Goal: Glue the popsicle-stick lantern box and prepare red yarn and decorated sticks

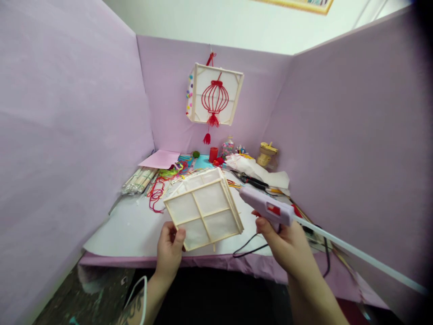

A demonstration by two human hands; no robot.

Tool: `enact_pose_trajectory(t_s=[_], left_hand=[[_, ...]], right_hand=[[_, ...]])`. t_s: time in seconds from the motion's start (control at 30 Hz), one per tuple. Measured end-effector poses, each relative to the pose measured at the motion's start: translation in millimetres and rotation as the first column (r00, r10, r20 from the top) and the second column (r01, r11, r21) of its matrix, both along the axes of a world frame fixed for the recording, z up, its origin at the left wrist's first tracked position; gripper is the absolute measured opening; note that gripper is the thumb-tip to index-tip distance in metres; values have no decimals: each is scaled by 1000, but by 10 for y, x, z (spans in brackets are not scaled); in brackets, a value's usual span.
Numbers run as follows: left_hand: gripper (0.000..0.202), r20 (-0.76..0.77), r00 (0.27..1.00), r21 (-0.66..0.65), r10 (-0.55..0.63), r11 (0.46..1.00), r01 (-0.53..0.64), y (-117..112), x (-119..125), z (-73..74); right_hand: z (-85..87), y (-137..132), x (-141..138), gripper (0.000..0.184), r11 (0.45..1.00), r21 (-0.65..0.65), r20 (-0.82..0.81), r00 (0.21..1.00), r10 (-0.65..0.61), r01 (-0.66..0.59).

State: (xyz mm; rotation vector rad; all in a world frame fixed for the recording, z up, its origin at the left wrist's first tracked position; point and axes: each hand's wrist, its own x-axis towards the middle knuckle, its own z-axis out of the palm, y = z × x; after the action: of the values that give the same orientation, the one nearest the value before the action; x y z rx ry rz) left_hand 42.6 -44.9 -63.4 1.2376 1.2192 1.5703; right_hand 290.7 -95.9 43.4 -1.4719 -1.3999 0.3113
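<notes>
My left hand [170, 247] is closed on the lower corner of a small wood-framed paper lantern box [204, 209] and holds it tilted above the table. My right hand [283, 239] grips a lilac hot glue gun [267, 206]. Its nozzle points left and sits close to the lantern's right edge. A long white glue stick [358, 254] sticks out of the gun's back toward the lower right, and a black cord [248, 246] trails from the gun over the table's front edge.
A finished lantern with a red lantern design [214, 95] hangs on the back wall. White paper sheet [131, 228] covers the table. Wooden sticks [139, 179], red cord [155, 195], craft bits, a red cup [213, 154] and a twine spool [266, 154] lie behind. Lilac partitions stand on three sides.
</notes>
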Motion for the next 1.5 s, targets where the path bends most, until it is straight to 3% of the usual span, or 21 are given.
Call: enact_pose_trajectory(t_s=[0.3, 0.47, 0.6, 0.7, 0.83, 0.97, 1.1, 1.27, 1.5], left_hand=[[31, 46, 999, -4, -21, 1000, 21, 25, -43, -130], [30, 59, 998, -12, -5, 1000, 6, 56, -80, -125], [34, 87, 995, -13, 46, 999, -45, 158, -175, -75], [35, 98, 995, -32, 28, 999, -24, 257, -275, -30], [35, 98, 995, -75, -9, 997, 17, 390, -387, 58], [39, 83, 997, -122, -9, 992, 19, 524, -461, 171], [44, 48, 999, -122, -17, 992, 23, 626, -492, 254], [45, 3, 1000, -148, -29, 989, 29, 639, -404, 274], [46, 63, 982, -282, -178, 941, 189, 579, -107, 292]], right_hand=[[-9, 43, -44, 37, 1000, 6, -71, 997, 15, -14], [-42, 31, 31, 36, 1000, 0, -54, 998, 11, -12], [-175, 169, 133, 38, 1000, -24, -240, 971, 1, -7], [-343, 400, 164, 40, 1000, -19, -558, 830, -12, 2], [-584, 678, 112, 39, 978, -69, -864, 501, 40, -197], [-722, 786, -1, 31, 902, 35, -963, 227, 146, -431], [-703, 801, -74, 27, 843, 145, -967, 105, 231, -519], [-592, 718, -43, 27, 853, 172, -949, 150, 278, -493], [-287, 412, 93, 36, 944, 129, -877, 410, 252, -304]])
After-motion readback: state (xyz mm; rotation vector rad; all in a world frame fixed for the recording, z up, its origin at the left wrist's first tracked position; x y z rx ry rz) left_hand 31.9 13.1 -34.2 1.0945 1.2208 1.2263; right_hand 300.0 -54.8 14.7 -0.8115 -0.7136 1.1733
